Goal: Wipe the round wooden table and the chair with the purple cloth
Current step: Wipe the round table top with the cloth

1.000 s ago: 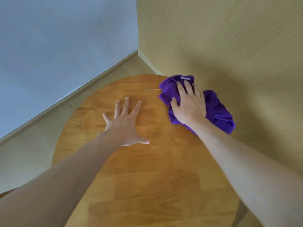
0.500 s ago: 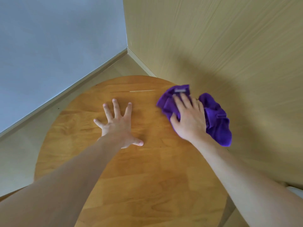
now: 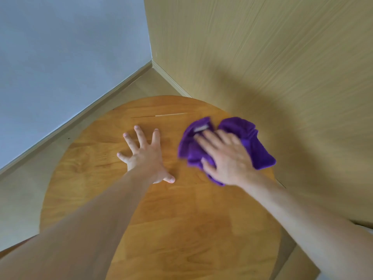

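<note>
Table-wiping step – right hand (image 3: 226, 158) flat, pressing the bunched purple cloth (image 3: 250, 142) at the round wooden table's (image 3: 181, 229) 2 o'clock edge, left hand (image 3: 144, 156) splayed empty, bracing centre – next sweep should cover the near half; chair unseen

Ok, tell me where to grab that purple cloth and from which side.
Probably best from above, at the bunched middle of the purple cloth. It lies crumpled in folds on the round wooden table, under the flat right hand. Curl the fingers into those folds; the thin outer flaps would likely slip.
</note>
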A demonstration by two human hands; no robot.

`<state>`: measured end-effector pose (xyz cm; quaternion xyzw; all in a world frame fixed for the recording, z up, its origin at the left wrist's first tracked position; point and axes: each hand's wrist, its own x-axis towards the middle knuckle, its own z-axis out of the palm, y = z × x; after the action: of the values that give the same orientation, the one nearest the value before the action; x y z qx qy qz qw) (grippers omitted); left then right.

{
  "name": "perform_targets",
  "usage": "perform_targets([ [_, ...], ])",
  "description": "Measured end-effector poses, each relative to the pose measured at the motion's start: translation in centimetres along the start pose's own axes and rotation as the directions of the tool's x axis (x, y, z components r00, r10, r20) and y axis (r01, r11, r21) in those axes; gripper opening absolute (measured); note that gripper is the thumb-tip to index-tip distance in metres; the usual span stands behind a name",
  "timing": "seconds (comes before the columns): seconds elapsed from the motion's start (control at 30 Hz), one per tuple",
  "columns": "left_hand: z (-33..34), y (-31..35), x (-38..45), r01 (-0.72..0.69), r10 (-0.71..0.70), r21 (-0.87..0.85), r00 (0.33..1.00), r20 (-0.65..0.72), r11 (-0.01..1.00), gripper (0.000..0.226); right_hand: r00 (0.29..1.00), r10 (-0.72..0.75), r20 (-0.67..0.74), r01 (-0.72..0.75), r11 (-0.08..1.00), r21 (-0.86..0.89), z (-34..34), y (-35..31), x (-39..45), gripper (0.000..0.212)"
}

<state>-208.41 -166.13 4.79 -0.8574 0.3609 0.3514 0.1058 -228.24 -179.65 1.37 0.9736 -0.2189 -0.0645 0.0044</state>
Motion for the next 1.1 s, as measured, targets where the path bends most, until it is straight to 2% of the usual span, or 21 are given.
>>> perform_targets([
  [0.07,0.1,0.0,0.0,0.007,-0.007,-0.024,1.0,-0.01,1.0,0.156,0.933,0.36,-0.003,-0.359,0.933,0.025,-0.3,2.2,1.6,0.065],
  [0.13,0.2,0.0,0.0,0.017,-0.018,-0.047,1.0,-0.014,0.999,0.156,0.763,0.646,0.022,-0.644,0.757,0.109,-0.4,1.7,4.0,0.064],
  [0.17,0.2,0.0,0.1,0.023,-0.024,-0.058,1.0,-0.015,0.998,0.156,0.71,0.703,0.04,-0.701,0.7,0.139,-0.6,0.6,5.0,0.065],
  [0.2,0.2,0.1,0.1,0.026,-0.027,-0.068,1.0,-0.013,0.997,0.155,0.711,0.702,0.042,-0.699,0.699,0.152,-0.8,-0.9,5.6,0.066],
  [0.27,0.0,0.0,0.1,0.029,-0.03,-0.084,0.999,-0.013,0.996,0.156,0.832,0.555,-0.009,-0.549,0.825,0.136,-0.5,-4.0,5.4,0.067],
  [0.33,0.0,-0.1,0.0,0.029,-0.03,-0.086,0.999,-0.016,0.996,0.156,0.962,0.271,-0.038,-0.265,0.958,0.113,-0.2,-6.8,3.6,0.067],
  [0.37,0.0,-0.1,0.0,0.027,-0.028,-0.086,0.999,-0.017,0.996,0.156,0.993,0.111,-0.038,-0.106,0.988,0.115,-0.1,-7.6,2.6,0.066],
  [0.43,0.0,0.0,0.0,0.019,-0.021,-0.084,1.0,-0.019,0.996,0.156,0.988,-0.156,-0.018,0.157,0.981,0.111,0.2,-7.0,1.0,0.064],
  [0.5,0.0,0.0,0.0,0.015,-0.017,-0.088,1.0,-0.017,0.996,0.156,0.966,-0.258,-0.012,0.258,0.963,0.08,0.4,-3.8,0.5,0.065],
  [0.57,0.0,0.1,0.1,0.02,-0.021,-0.092,1.0,-0.009,0.996,0.155,0.994,-0.105,-0.012,0.106,0.992,0.066,0.4,-0.2,0.6,0.066],
  [0.63,0.0,0.2,0.2,0.024,-0.025,-0.087,1.0,-0.01,0.996,0.155,0.971,0.24,-0.017,-0.237,0.966,0.106,-0.2,1.1,1.3,0.065],
  [0.7,0.1,0.2,0.3,0.031,-0.032,-0.094,0.999,-0.007,0.995,0.155,0.824,0.567,0.0,-0.56,0.813,0.159,-0.4,-1.3,2.9,0.066],
  [0.73,0.1,0.2,0.3,0.035,-0.035,-0.099,0.999,-0.006,0.995,0.155,0.757,0.653,0.014,-0.645,0.744,0.173,-0.6,-3.3,3.6,0.068],
  [0.77,0.1,0.2,0.3,0.035,-0.036,-0.101,0.999,-0.009,0.994,0.155,0.733,0.68,0.028,-0.672,0.718,0.179,-0.8,-5.3,4.1,0.071],
  [0.8,0.0,0.2,0.3,0.036,-0.038,-0.102,0.999,-0.012,0.994,0.154,0.761,0.648,0.033,-0.643,0.746,0.174,-0.9,-7.1,4.1,0.075],
  [0.83,-0.1,0.1,0.3,0.037,-0.039,-0.105,0.999,-0.013,0.994,0.154,0.828,0.559,0.033,-0.557,0.815,0.159,-0.8,-8.6,3.6,0.077],
  [0.9,-0.1,0.2,0.2,0.032,-0.035,-0.123,0.999,-0.018,0.992,0.153,0.972,0.232,0.028,-0.234,0.965,0.119,-0.7,-9.7,1.2,0.076],
  [0.93,-0.1,0.3,0.2,0.032,-0.035,-0.135,0.999,-0.024,0.99,0.154,0.999,0.047,0.018,-0.049,0.993,0.104,-0.7,-9.1,0.1,0.074],
  [1.0,-0.2,0.2,-0.1,0.033,-0.036,-0.15,0.999,-0.022,0.988,0.155,0.975,-0.22,0.021,0.218,0.974,0.061,-0.9,-5.7,-1.0,0.072],
  [1.03,-0.2,0.1,-0.2,0.03,-0.033,-0.148,0.999,-0.017,0.989,0.156,0.965,-0.262,0.022,0.261,0.965,0.021,-0.8,-3.4,-1.0,0.073],
  [1.1,-0.2,-0.1,-0.5,0.022,-0.024,-0.119,1.0,-0.009,0.993,0.156,0.992,-0.121,0.039,0.122,0.992,-0.026,-0.6,0.8,-0.6,0.072],
])
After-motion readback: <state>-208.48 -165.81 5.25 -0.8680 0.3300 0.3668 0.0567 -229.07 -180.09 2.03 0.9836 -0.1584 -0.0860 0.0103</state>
